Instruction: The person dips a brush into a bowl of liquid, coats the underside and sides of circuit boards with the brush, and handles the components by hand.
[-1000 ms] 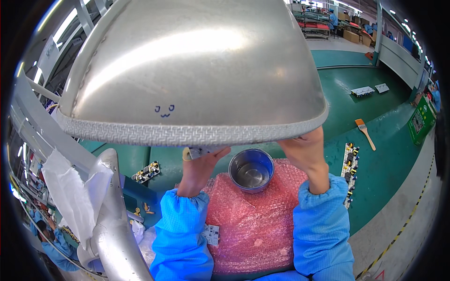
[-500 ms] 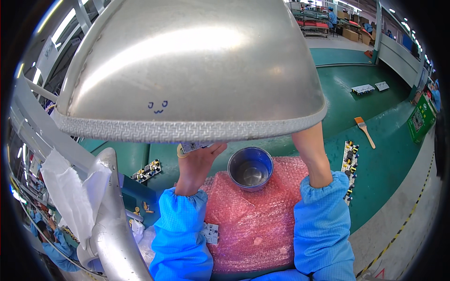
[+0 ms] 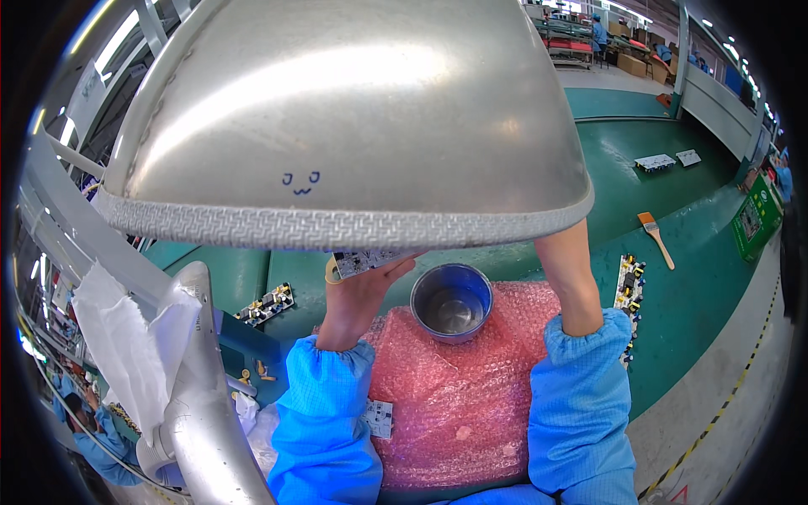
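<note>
My left hand (image 3: 362, 299) reaches beneath the lip of a large metal hood (image 3: 353, 143), closed on a circuit board (image 3: 364, 262). Only the near part of that board shows; the hood covers the rest. A pale yellow band sits on one of its digits. Of my right hand (image 3: 562, 246) I see just the wrist end, since the hood hides its fingers. Between my forearms a round metal bowl (image 3: 452, 307) rests on pink bubble wrap (image 3: 454, 404). Beside my left sleeve lies a small white circuit board (image 3: 380, 419).
A row of populated boards (image 3: 627, 290) and a brush (image 3: 656, 240) lie on the green bench (image 3: 682, 337) at right. More boards (image 3: 655, 162) are farther back. At left are a metal duct (image 3: 206, 421), white cloth (image 3: 135, 337) and another populated board (image 3: 268, 305).
The view has shifted slightly, so the hood's marking appears farther right. Slightly more of the board in my left hand shows below the hood's lip.
</note>
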### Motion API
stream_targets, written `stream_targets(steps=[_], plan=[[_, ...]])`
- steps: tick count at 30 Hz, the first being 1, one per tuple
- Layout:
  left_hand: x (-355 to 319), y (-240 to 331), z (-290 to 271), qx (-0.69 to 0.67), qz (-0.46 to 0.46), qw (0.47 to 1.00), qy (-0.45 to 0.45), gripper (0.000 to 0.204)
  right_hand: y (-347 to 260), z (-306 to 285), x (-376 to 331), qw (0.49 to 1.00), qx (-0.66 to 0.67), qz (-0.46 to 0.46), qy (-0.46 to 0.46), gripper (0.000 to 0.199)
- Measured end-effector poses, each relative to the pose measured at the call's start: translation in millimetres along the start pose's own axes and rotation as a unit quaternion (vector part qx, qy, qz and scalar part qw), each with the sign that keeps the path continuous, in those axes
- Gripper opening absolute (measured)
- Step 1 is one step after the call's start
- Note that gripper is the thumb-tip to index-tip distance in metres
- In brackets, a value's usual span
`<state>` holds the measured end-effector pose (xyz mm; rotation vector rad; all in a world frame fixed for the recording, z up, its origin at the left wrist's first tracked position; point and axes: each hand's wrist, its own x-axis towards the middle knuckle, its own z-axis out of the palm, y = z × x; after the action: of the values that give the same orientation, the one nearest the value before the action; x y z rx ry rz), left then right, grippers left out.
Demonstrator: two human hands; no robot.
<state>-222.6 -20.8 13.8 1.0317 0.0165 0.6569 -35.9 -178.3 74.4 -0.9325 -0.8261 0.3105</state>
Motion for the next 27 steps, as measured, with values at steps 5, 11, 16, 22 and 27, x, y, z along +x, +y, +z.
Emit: stream_targets(steps=[5,11,16,22,27], plan=[[4,-1,-21,0.028,0.031,0.997,0.069,0.049,-5,-26,7,0.993,-0.119,-0.009,-0.007,0.015],[-3,35,-32,0.064,0.061,0.979,0.183,0.059,7,-44,16,0.941,-0.317,-0.037,-0.115,0.021],[7,15,-30,0.024,0.038,0.982,0.186,0.06,58,-81,13,0.868,-0.428,0.101,-0.231,0.021],[10,3,-35,0.012,0.029,0.985,0.168,0.06,74,-94,6,0.83,-0.455,0.195,-0.258,0.022],[3,23,-37,0.033,0.039,0.983,0.176,0.059,80,-84,-17,0.837,-0.447,0.122,-0.292,0.023]])
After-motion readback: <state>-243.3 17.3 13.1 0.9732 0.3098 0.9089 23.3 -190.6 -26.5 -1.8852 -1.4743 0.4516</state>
